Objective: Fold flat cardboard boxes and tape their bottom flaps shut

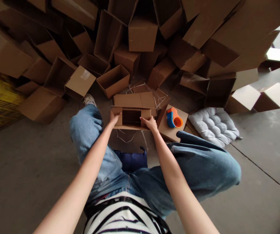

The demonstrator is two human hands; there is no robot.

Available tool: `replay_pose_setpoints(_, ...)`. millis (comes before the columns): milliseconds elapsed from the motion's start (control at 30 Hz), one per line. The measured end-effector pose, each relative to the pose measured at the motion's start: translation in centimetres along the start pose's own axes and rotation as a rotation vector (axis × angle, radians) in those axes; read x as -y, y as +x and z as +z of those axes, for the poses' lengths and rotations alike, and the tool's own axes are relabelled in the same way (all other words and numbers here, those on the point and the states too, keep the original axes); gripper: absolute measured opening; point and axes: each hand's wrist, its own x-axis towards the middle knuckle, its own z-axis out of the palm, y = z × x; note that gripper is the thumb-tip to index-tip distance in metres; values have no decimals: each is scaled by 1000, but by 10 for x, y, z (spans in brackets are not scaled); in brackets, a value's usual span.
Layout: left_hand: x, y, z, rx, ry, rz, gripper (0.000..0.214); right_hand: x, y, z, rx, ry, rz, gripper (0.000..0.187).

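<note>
A person sits on a grey concrete floor [27, 175], knees spread wide, holding an open cardboard box [133, 100] in front of them, between their lower legs. The left hand [115, 117] grasps its left end and the right hand [151, 123] its right end, thumbs over the short flaps; the fingers wrapped behind are partly hidden. This grip at both ends seems meant to keep the short flaps folded inward and the box steady, while the long far flap stands open and a dark gap shows between. Just right of the box, an orange and blue tape dispenser [171, 117] rests on a flat-topped carton [170, 134], probably put there for easy reach. A grey tufted cushion [213, 126] lies farther right. White strips [163, 97] are scattered around the box. Beyond, a dim heap of cartons [142, 34] fills the far side; a yellow crate [4, 109] stands far left.
</note>
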Motion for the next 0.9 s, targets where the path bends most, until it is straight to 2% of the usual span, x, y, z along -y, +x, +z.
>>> replay_pose_setpoints(100,-3,1,2,-28,-5,-33,62,7,-7,-2,-253,-52,-112,99)
replay_pose_setpoints(167,-6,2,4,-40,-13,-51,61,13,-14,-6,-439,-89,-227,86)
replay_pose_setpoints(233,-7,4,4,-39,-14,-59,59,17,-22,-10,-490,-137,-352,63)
replay_pose_setpoints(300,-8,6,3,-38,-7,-61,58,19,-31,-9,-393,-218,-467,49)
replay_pose_setpoints(400,-8,8,1,-29,-1,-51,59,14,-44,3,-175,-347,-611,48)
replay_pose_setpoints(467,-7,7,0,-14,-4,-43,60,8,-49,14,-105,-416,-688,50)
replay_pose_setpoints(633,-10,2,1,-6,-4,-58,63,-5,-49,31,-89,-566,-765,56)
replay_pose_setpoints(900,-18,-4,-9,115,0,-108,71,3,-44,25,-62,-676,-817,67)
